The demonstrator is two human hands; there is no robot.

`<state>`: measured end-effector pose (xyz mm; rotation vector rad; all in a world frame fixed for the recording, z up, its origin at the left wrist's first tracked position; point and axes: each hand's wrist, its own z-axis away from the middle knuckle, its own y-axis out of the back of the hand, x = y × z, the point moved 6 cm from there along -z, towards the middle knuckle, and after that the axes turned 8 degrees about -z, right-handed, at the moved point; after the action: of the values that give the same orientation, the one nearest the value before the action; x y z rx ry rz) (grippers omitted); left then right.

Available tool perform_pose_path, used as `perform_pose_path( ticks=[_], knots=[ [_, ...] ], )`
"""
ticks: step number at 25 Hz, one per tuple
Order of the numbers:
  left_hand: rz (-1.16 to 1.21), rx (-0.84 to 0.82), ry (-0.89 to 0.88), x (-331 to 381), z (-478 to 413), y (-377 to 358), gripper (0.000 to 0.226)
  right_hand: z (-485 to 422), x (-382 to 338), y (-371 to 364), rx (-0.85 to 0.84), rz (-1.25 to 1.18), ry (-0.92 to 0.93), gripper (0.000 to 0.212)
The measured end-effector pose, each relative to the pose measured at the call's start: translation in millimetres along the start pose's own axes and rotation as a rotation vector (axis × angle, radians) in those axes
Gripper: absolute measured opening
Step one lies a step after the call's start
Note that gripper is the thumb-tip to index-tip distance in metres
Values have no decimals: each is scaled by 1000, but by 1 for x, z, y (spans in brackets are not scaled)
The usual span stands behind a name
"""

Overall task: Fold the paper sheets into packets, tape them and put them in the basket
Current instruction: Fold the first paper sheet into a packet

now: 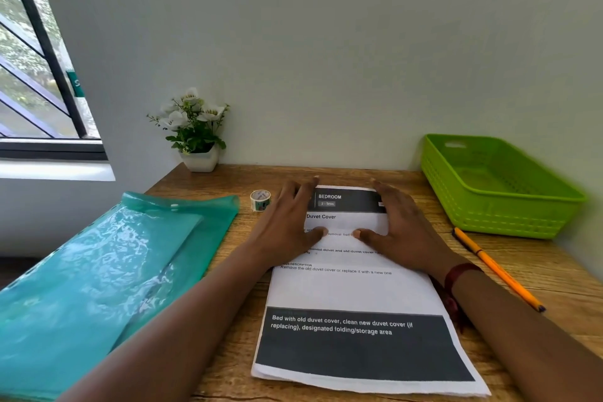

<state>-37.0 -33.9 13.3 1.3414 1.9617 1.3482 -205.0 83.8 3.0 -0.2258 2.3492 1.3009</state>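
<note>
A white printed paper sheet with dark grey bands (352,290) lies lengthwise in the middle of the brown wooden table (554,264), its far end close to the wall and its near end by the table's near edge. The left hand (287,225) and the right hand (401,225) both lie flat on its far part, fingers straight and thumbs pointing toward each other, pressing the paper down and grasping nothing. The paper looks light, thin and floppy, easy to crease and likely to slide on the smooth wood. It seems best pinned with one palm while the other lifts a corner or the near edge to bring it over. The near edge seems to show a second layer, so I cannot tell whether this is one sheet or a small stack. There is one bright green perforated plastic basket (489,215) at the far right, seemingly with no packets in it. One small roll of patterned tape (260,200) stands just left of the left hand. One orange pencil (496,268) lies to the right of the paper, and one translucent teal plastic folder (107,271) lies at the left. One white pot of white flowers (195,130) stands at the far left against the wall.
</note>
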Motion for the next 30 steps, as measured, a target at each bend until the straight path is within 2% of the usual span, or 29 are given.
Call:
perform_pose_path(
  ticks=[4, 8, 13, 17, 20, 23, 27, 30],
  knots=[
    [7, 81, -7, -2, 0, 8, 88, -3, -1, 14, 98, 30, 51, 84],
    [35, 144, 41, -5, -1, 16, 74, -4, -5, 25, 184, 95, 162, 72],
    [81, 244, 25, -2, 0, 29, 56, -3, -10, 39, 319, 59, 282, 38],
    [14, 259, -33, -1, 0, 36, 34, 1, -23, 44, 355, 44, 378, 18],
    [-12, 289, -80, 0, 1, 36, 24, 3, -31, 43, 347, 49, 417, 13],
    [22, 261, -29, -6, 0, 34, 22, 3, -28, 39, 294, 14, 387, 18],
    [-42, 73, -14, -7, 1, 21, 16, 2, -18, 23, 94, 3, 194, 21],
    [-101, -96, -25, -5, 2, 6, 25, 3, -8, 10, -55, 48, 89, 21]
  ],
)
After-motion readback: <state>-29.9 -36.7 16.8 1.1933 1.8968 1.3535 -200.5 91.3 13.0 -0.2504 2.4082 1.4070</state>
